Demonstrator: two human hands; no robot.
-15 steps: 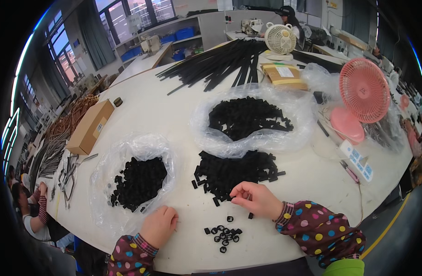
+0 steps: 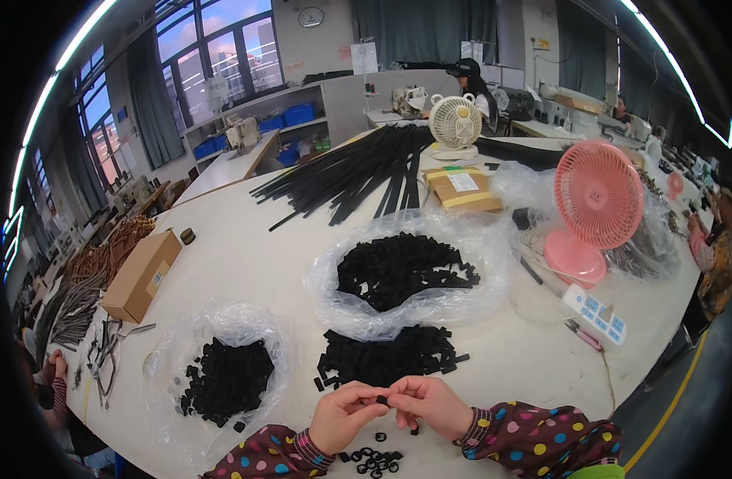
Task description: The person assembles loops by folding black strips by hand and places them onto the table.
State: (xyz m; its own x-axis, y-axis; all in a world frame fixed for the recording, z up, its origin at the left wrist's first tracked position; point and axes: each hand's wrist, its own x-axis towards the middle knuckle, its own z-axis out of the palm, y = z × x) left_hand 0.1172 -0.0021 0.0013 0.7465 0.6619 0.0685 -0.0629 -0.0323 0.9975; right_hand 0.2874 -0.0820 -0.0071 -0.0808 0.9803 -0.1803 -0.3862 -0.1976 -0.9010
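Just in front of a loose heap of short black strips (image 2: 386,357), my two hands meet over the table. A small black piece (image 2: 382,400) shows between their fingertips. My left hand (image 2: 343,417) is closed in a pinch on it, and my right hand (image 2: 431,405) pinches it from the other side. Fingers hide most of the piece, so its exact shape cannot be made out. Below my hands lies a cluster of small black rings (image 2: 374,461). To the left, a clear plastic bag (image 2: 162,375) spreads open around many small black pieces (image 2: 230,379).
Behind the heap sits another open plastic bag (image 2: 326,291) of black pieces. A pink fan (image 2: 597,195), white power strip (image 2: 594,314) and pink-handled tool (image 2: 585,335) are at right. A cardboard box (image 2: 142,275) stands left; long black strips (image 2: 350,172) and a cream fan (image 2: 455,124) lie beyond.
My left hand has moved right and my right hand slightly left from the heap, so they now meet around a small black piece. The view has tilted up.
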